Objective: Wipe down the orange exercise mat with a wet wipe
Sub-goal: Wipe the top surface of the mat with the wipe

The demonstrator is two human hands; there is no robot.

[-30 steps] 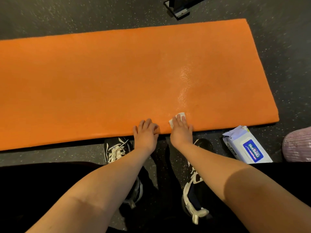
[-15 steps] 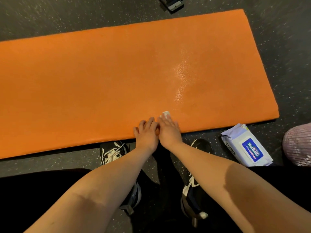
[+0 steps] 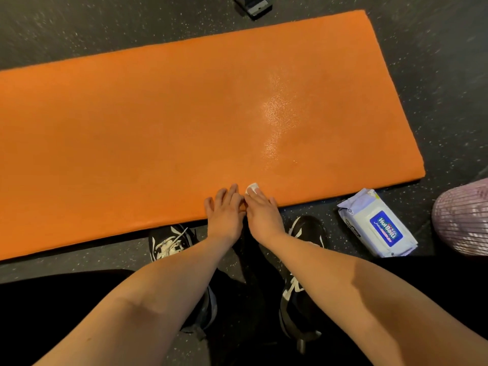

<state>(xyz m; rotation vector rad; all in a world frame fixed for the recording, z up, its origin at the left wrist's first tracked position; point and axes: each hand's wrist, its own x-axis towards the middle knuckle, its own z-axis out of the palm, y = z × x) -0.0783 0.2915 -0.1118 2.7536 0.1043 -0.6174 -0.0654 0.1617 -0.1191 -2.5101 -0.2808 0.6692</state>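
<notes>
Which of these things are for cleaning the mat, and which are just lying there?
For the job: the orange mat; the wet wipe pressed under the right hand; the left hand resting on the mat's near edge; the pack of wipes on the floor.

Just lying about: the pink ribbed thing at the right edge; the black equipment foot beyond the mat.

The person wears black trousers (image 3: 52, 299), seen at eight and four o'clock. Both shoes are black trainers. The left shoe (image 3: 169, 244) has white laces, and the right shoe (image 3: 309, 231) has white side markings and a white sole edge. The left hand (image 3: 224, 211), the right hand (image 3: 262, 211) and both forearms are bare.
</notes>
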